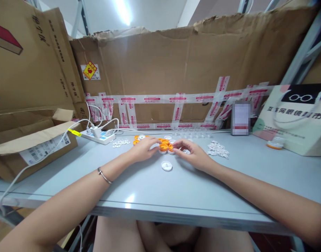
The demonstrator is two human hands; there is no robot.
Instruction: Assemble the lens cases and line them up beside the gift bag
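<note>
In the middle of the table sits a cluster of round orange-and-white caps (164,147), with my hands on either side of it. My left hand (146,149) reaches in from the left, thumb and fingers apart, its fingertips at the edge of the cluster. On the other side, the thumb and forefinger of my right hand (192,154) close on an orange cap (171,148) at the cluster's right edge. Nearer to me lies a single white disc (166,166) with a raised centre. More orange rings (135,142) are partly hidden behind my left hand.
Small white rings (120,143) lie at left, beside a power strip (100,135) with cables. White pieces (218,149) are heaped at right. Clear cups (192,133) stand behind. A phone (241,119), paper bag (294,122), lidded jar (276,142) and open carton (34,143) flank the area.
</note>
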